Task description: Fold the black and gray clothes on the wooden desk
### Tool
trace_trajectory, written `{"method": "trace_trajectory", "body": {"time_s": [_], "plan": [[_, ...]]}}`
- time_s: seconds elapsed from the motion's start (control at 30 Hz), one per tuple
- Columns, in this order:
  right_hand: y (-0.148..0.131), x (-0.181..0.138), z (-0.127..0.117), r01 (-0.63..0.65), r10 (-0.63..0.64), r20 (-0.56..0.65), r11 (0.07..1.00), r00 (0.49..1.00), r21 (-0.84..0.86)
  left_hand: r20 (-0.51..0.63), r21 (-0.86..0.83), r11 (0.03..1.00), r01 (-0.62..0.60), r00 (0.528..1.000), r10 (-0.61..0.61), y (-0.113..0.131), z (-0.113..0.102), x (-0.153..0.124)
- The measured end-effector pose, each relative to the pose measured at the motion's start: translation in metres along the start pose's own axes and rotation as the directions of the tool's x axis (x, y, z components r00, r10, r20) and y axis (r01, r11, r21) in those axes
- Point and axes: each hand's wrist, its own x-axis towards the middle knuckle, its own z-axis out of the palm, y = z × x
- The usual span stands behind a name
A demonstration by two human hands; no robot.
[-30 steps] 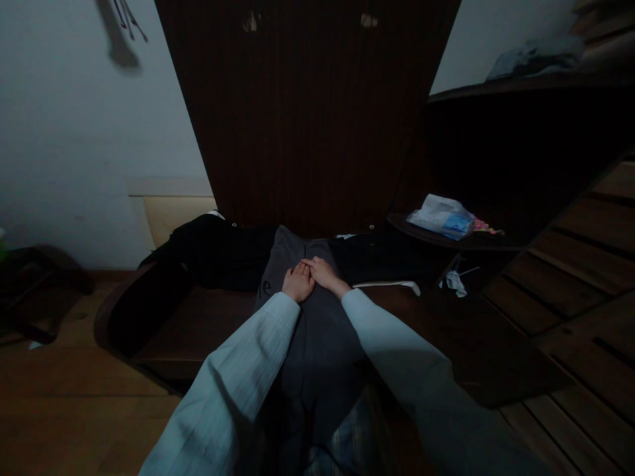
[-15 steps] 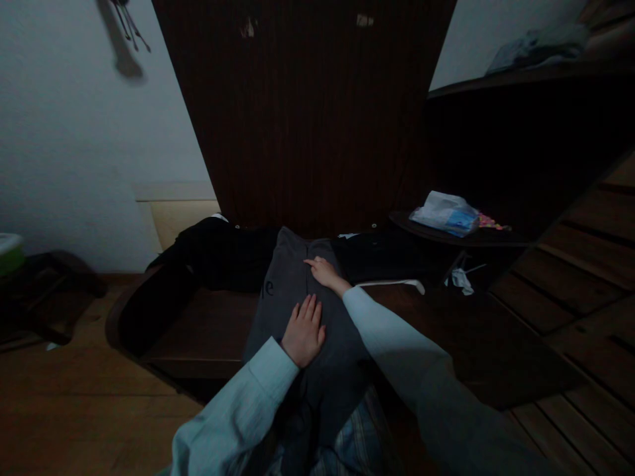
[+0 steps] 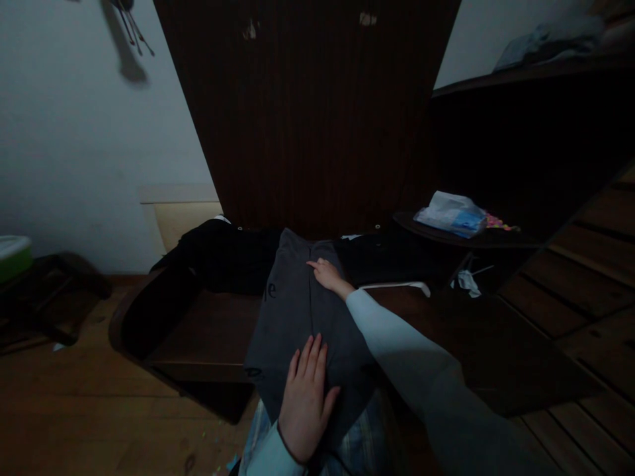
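A dark grey garment (image 3: 290,311) with black lettering and a line down its middle lies lengthwise over the dark wooden bench and toward my lap. My left hand (image 3: 305,396) rests flat on its near part, fingers stretched out and slightly apart. Farther up, my right hand (image 3: 327,274) touches the cloth near the far end, its index finger extended along the middle line and the other fingers partly bent. Neither hand grips anything that I can see. Dark clothing (image 3: 228,254) lies behind and to the left of the garment.
The bench (image 3: 198,337) has a curved left arm. At right, a plastic package (image 3: 451,213) sits on a small shelf, with a white strip (image 3: 397,285) below. A dark panel (image 3: 307,119) stands behind. A green-and-white container (image 3: 14,256) is at far left.
My left hand has slid toward me along the garment, and more of its lettering shows. My right hand has stayed at nearly the same spot on the cloth.
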Motion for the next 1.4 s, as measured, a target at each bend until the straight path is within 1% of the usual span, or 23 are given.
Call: {"method": "trace_trajectory", "body": {"time_s": [0.13, 0.27, 0.33, 0.37, 0.43, 0.47, 0.5, 0.57, 0.6, 0.67, 0.73, 0.83, 0.9, 0.97, 1.03, 1.07, 1.13, 1.17, 1.2, 1.27, 1.33, 1.37, 1.4], "plan": [[-0.005, -0.001, -0.002, -0.016, 0.016, 0.005, 0.999, 1.000, 0.043, 0.007, -0.074, 0.997, 0.001, 1.000, -0.001, 0.000, 0.000, 0.003], [-0.013, -0.009, -0.015, -0.032, 0.032, 0.003, 0.993, 0.999, 0.114, 0.029, -0.321, 0.946, 0.048, 0.999, -0.040, -0.008, -0.007, -0.005], [-0.015, -0.027, -0.026, -0.026, 0.024, 0.011, 0.987, 1.000, 0.160, 0.004, -0.486, 0.867, 0.112, 0.992, -0.125, -0.021, -0.010, -0.020], [-0.015, -0.042, -0.032, -0.010, 0.007, 0.017, 0.980, 1.000, 0.199, -0.036, -0.559, 0.815, 0.155, 0.977, -0.211, -0.030, -0.010, -0.030], [-0.012, -0.083, -0.043, 0.037, -0.040, 0.004, 0.955, 0.999, 0.293, -0.076, -0.628, 0.725, 0.282, 0.905, -0.418, -0.052, -0.006, -0.054], [-0.010, -0.108, -0.046, 0.057, -0.033, -0.057, 0.873, 0.998, 0.484, -0.079, -0.649, 0.676, 0.348, 0.854, -0.515, -0.064, -0.003, -0.066], [-0.007, -0.134, -0.048, 0.035, 0.024, -0.082, 0.764, 0.996, 0.644, -0.055, -0.669, 0.623, 0.404, 0.810, -0.584, -0.076, 0.001, -0.077], [0.000, -0.188, -0.045, -0.108, 0.203, -0.016, 0.585, 0.979, 0.804, 0.025, -0.706, 0.497, 0.504, 0.719, -0.695, -0.095, 0.009, -0.094], [0.003, -0.212, -0.040, -0.194, 0.283, 0.048, 0.517, 0.958, 0.834, 0.078, -0.724, 0.431, 0.539, 0.685, -0.724, -0.102, 0.012, -0.101], [0.010, -0.254, -0.024, -0.363, 0.411, 0.182, 0.419, 0.893, 0.832, 0.187, -0.752, 0.316, 0.579, 0.646, -0.740, -0.110, 0.018, -0.106], [0.015, -0.282, -0.001, -0.468, 0.463, 0.270, 0.391, 0.844, 0.792, 0.266, -0.773, 0.232, 0.591, 0.634, -0.726, -0.112, 0.020, -0.103], [0.017, -0.299, 0.024, -0.523, 0.538, 0.269, 0.401, 0.799, 0.752, 0.303, -0.791, 0.177, 0.585, 0.627, -0.718, -0.108, 0.016, -0.088], [0.013, -0.298, 0.025, -0.507, 0.566, 0.216, 0.427, 0.796, 0.749, 0.274, -0.805, 0.180, 0.565, 0.625, -0.731, -0.104, 0.011, -0.075], [0.007, -0.289, 0.014, -0.462, 0.555, 0.140, 0.497, 0.820, 0.735, 0.211, -0.830, 0.197, 0.522, 0.622, -0.754, -0.099, 0.007, -0.067], [0.001, -0.277, -0.003, -0.389, 0.497, 0.047, 0.613, 0.867, 0.688, 0.119, -0.846, 0.238, 0.478, 0.602, -0.789, -0.095, 0.003, -0.062], [-0.001, -0.270, -0.011, -0.340, 0.449, 0.001, 0.675, 0.893, 0.655, 0.059, -0.839, 0.278, 0.467, 0.586, -0.808, -0.093, 0.000, -0.061], [-0.002, -0.255, -0.026, -0.228, 0.331, -0.077, 0.783, 0.940, 0.578, -0.091, -0.779, 0.412, 0.473, 0.564, -0.821, -0.090, -0.007, -0.059], [-0.003, -0.247, -0.031, -0.170, 0.267, -0.108, 0.827, 0.958, 0.536, -0.178, -0.723, 0.501, 0.475, 0.573, -0.800, -0.089, -0.013, -0.057], [-0.003, -0.238, -0.034, -0.115, 0.206, -0.135, 0.862, 0.969, 0.494, -0.258, -0.656, 0.598, 0.461, 0.607, -0.751, -0.087, -0.019, -0.053], [-0.006, -0.220, -0.036, -0.014, 0.090, -0.165, 0.912, 0.982, 0.410, -0.355, -0.512, 0.778, 0.364, 0.735, -0.578, -0.083, -0.031, -0.040], [-0.013, -0.201, -0.034, 0.080, -0.032, -0.146, 0.939, 0.989, 0.335, -0.320, -0.412, 0.891, 0.193, 0.884, -0.340, -0.075, -0.041, -0.021], [-0.019, -0.192, -0.032, 0.120, -0.089, -0.117, 0.945, 0.989, 0.303, -0.259, -0.377, 0.919, 0.113, 0.940, -0.222, -0.070, -0.044, -0.011], [-0.026, -0.183, -0.029, 0.159, -0.142, -0.079, 0.949, 0.987, 0.274, -0.190, -0.349, 0.936, 0.042, 0.975, -0.114, -0.064, -0.045, -0.002]]}}
